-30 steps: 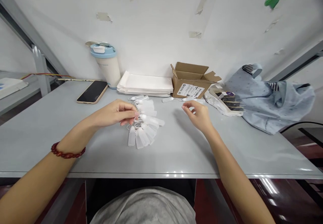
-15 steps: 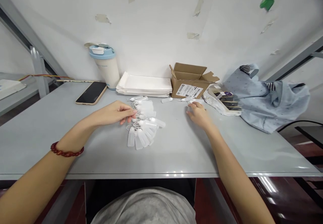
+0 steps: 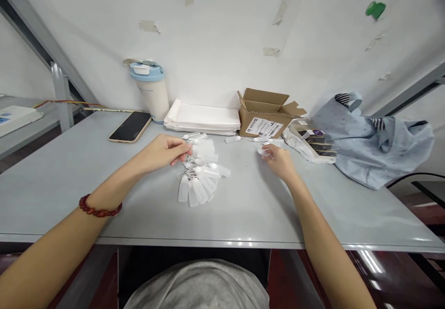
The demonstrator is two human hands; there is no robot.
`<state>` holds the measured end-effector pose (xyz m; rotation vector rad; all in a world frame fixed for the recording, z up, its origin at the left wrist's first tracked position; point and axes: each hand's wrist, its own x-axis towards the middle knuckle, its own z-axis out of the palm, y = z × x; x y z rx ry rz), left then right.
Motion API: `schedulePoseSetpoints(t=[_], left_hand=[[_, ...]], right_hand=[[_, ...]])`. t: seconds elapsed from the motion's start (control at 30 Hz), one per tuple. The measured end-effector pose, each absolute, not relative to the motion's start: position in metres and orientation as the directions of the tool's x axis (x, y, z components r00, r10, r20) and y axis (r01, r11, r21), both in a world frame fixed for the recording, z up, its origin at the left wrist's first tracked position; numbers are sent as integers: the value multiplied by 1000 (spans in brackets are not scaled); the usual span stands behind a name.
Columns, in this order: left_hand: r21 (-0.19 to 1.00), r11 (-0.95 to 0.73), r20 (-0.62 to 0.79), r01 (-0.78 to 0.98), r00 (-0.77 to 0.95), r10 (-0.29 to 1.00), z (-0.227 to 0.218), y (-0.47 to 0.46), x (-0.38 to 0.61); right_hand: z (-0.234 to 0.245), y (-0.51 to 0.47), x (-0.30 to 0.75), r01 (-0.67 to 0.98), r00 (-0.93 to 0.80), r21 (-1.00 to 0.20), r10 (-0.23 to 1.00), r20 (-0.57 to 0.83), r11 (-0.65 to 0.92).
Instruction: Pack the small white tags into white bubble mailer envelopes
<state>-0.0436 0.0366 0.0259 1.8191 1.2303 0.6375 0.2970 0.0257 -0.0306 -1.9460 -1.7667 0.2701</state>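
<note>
On the table lies a fanned pile of small translucent white bottle-shaped tags [image 3: 200, 190] with thin string loops. My left hand [image 3: 170, 150] is at the pile's upper left, thumb and fingertips pinched together. What sits in that pinch, if anything, is too small to make out. On the right, my right hand [image 3: 278, 160] is closed at the fingertips around a clear-white tag [image 3: 260, 149], partly hidden by the fingers. A few more loose tags [image 3: 232, 139] lie in front of the cardboard box.
Along the wall stand a blue-lidded cup [image 3: 151, 93], a stack of white envelopes [image 3: 205, 118] and an open cardboard box [image 3: 264, 119]. A phone [image 3: 130, 127] lies at left. On the right are a plastic-wrapped pack [image 3: 314, 142] and a light-blue cloth bag [image 3: 378, 146].
My right hand has closed its fingers and lifted a tag slightly from the loose ones by the box. My left hand has shifted slightly up along the pile. The view has turned a little.
</note>
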Motion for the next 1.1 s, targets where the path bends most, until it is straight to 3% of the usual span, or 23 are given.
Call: schedulePoseSetpoints(t=[0.17,0.23,0.3,0.53,1.1], left_hand=[[882,-172,-16,439,392,920,30,27,-34],[898,-174,-10,403,415,910,29,23,-29],[915,-171,-14,366,451,892,28,19,-25],[907,-209,-6,367,507,862,18,12,-16],[893,-296,46,340,585,810,19,9,-16]], right_hand=[[-12,8,267,698,-13,-705,986,164,126],[-6,0,257,406,-133,-894,980,147,189],[-3,-6,248,232,-194,-960,975,112,157],[-2,-17,230,85,-294,-994,955,42,71],[0,-22,224,105,-325,-989,943,67,106]])
